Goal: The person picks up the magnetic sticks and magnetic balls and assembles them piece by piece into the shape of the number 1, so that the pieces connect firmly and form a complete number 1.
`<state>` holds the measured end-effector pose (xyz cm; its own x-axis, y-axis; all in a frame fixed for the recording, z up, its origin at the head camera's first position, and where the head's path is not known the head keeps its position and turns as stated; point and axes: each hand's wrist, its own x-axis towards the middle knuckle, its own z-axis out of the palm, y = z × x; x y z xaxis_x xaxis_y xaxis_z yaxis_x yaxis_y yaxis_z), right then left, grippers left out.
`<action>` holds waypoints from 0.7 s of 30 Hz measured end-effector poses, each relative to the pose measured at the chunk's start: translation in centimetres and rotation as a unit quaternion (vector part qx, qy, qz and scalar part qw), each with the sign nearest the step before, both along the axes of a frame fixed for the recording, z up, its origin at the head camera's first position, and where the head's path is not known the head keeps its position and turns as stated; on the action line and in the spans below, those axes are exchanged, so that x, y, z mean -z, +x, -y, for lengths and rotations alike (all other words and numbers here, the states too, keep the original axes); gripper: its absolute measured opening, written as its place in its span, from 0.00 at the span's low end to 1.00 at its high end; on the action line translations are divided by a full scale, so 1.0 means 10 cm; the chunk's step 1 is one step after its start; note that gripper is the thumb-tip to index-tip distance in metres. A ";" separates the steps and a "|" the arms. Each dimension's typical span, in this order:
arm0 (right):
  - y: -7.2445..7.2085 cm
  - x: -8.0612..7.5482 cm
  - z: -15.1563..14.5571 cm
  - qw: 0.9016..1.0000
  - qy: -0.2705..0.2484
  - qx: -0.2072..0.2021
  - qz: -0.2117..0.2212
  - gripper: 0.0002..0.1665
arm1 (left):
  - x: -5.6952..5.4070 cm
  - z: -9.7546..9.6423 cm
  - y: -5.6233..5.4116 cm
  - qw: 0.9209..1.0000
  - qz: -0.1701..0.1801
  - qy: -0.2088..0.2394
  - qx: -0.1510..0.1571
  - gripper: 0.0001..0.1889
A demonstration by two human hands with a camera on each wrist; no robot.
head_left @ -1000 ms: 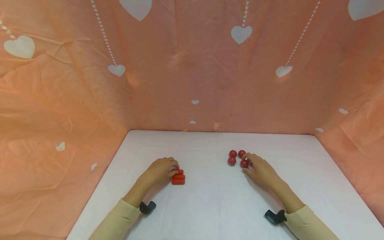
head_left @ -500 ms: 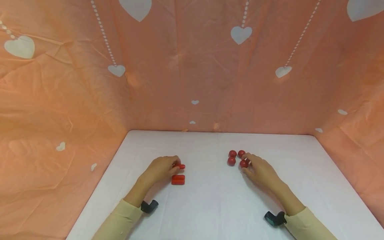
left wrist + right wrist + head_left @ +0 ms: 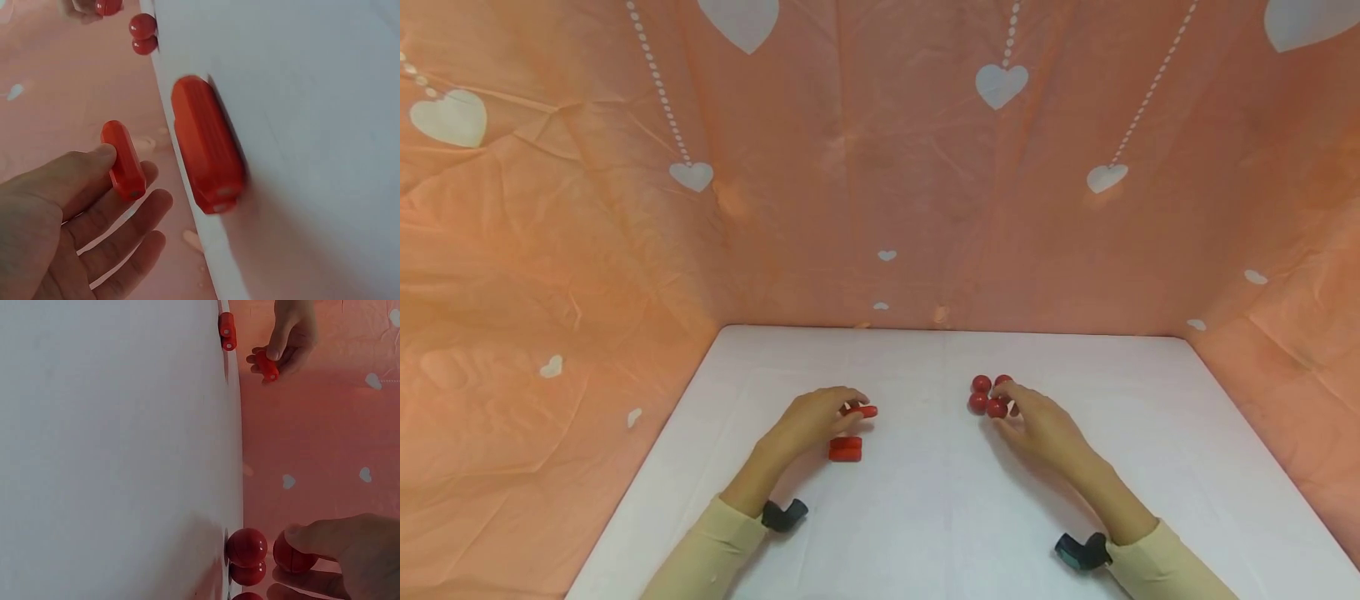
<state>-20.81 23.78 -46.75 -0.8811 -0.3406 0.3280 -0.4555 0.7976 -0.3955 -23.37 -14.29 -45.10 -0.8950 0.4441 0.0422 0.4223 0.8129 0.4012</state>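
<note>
Pressure needed to be light but even, I judged: my left hand (image 3: 812, 419) pinched a red rod (image 3: 127, 165) just above the white table (image 3: 910, 517), beyond two matching rods (image 3: 846, 455) that lay touching side by side. My right hand (image 3: 1047, 427) grasped a red ball (image 3: 292, 556), clear of the table, beside three other balls (image 3: 977, 403). Steady movement seemed wisest, so that neither load slipped or knocked its neighbours.

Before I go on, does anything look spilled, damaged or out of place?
Nothing stands out. Two elongated red pieces lie side by side on the table; the left hand pinches a third piece above it. Three red balls sit together; the right hand pinches a fourth ball. No spill or damage shows.
</note>
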 end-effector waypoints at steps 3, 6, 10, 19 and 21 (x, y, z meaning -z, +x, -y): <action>0.01 -0.01 0.03 1.000 -0.006 0.006 0.008 0.24 | -0.01 -0.05 0.00 1.000 0.001 0.005 0.009 0.14; 0.01 -0.02 0.07 1.000 -0.009 0.004 0.004 0.25 | -0.01 -0.09 -0.01 1.000 0.001 0.010 0.019 0.14; 0.01 -0.01 0.10 1.000 -0.018 -0.001 0.002 0.23 | -0.01 -0.17 -0.02 0.999 0.007 0.019 0.031 0.14; -0.02 0.02 0.18 0.998 -0.064 -0.024 0.013 0.22 | 0.00 -0.31 -0.04 0.998 0.011 0.030 0.049 0.12; -0.02 0.03 0.19 0.996 -0.082 -0.027 0.024 0.23 | 0.01 -0.33 -0.04 0.998 0.008 0.030 0.056 0.12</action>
